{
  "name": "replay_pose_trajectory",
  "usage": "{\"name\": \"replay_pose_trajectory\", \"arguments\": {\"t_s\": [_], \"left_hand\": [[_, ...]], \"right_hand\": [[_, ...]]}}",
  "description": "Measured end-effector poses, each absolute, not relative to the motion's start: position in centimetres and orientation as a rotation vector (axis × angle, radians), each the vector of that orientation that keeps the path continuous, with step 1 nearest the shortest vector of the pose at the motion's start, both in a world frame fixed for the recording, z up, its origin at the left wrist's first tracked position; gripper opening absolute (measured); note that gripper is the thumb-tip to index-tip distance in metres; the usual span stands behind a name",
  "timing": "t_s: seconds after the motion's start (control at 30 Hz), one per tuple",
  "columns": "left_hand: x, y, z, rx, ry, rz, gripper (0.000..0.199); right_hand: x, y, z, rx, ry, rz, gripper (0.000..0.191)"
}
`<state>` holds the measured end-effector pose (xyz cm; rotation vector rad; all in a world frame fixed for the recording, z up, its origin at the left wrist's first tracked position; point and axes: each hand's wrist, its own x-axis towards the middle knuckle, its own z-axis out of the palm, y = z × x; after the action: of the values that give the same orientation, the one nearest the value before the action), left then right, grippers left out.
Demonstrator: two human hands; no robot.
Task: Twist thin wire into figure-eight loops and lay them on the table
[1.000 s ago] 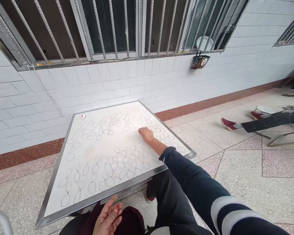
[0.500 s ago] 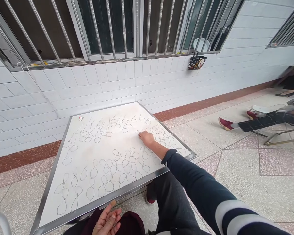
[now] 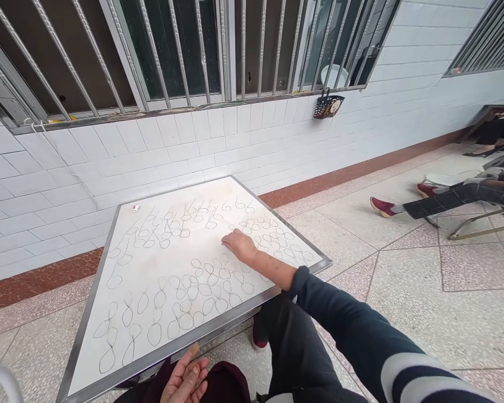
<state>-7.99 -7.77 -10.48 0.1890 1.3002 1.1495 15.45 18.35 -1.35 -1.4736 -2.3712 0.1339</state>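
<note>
My right hand (image 3: 240, 246) reaches over the white tabletop (image 3: 151, 268), its fingers bent together and pointing down at the bare middle. Whatever its fingertips hold, if anything, is hidden. Thin dark loops (image 3: 154, 334) lie all over the board in rows, many shaped like a 6 or an 8; I cannot tell whether they are wire or thread. Below the near edge, my left hand (image 3: 185, 380) is palm up with its fingers curled and the thumb pressed against them. A small tan piece (image 3: 194, 349) shows at one of its fingertips.
A grey metal rim (image 3: 218, 324) edges the table. Behind it stands a white tiled wall (image 3: 210, 134) with a barred window and a small black basket (image 3: 327, 105). A small red-and-white item (image 3: 136, 208) lies at the far left corner. At right, a seated person's legs (image 3: 441, 204) stretch out.
My right hand has moved left and slightly toward me over the board. The left hand stays almost where it was. The view has shifted slightly.
</note>
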Motion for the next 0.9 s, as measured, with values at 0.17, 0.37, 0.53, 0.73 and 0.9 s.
{"name": "replay_pose_trajectory", "arguments": {"t_s": [0.17,0.37,0.53,0.73,0.9], "left_hand": [[-6.6,-7.8,-8.8,0.169,1.288,1.159,0.04],[-5.3,-8.6,-6.4,0.258,0.979,1.074,0.059],[-5.1,-9.5,-6.0,0.592,1.177,1.031,0.063],[-4.8,-9.4,-5.3,1.11,1.294,0.921,0.048],[-2.8,-8.2,-3.8,1.357,1.263,0.842,0.037]], "right_hand": [[9.9,4.3,-4.5,-0.386,-2.514,0.452,0.027],[8.0,-3.3,-9.2,-0.297,-2.621,0.791,0.021],[9.7,-2.7,-10.0,-0.309,-2.654,1.073,0.012],[8.6,-4.1,-12.8,-0.085,-2.795,1.095,0.015],[8.2,-4.1,-13.8,-0.118,-2.836,1.244,0.015]]}}
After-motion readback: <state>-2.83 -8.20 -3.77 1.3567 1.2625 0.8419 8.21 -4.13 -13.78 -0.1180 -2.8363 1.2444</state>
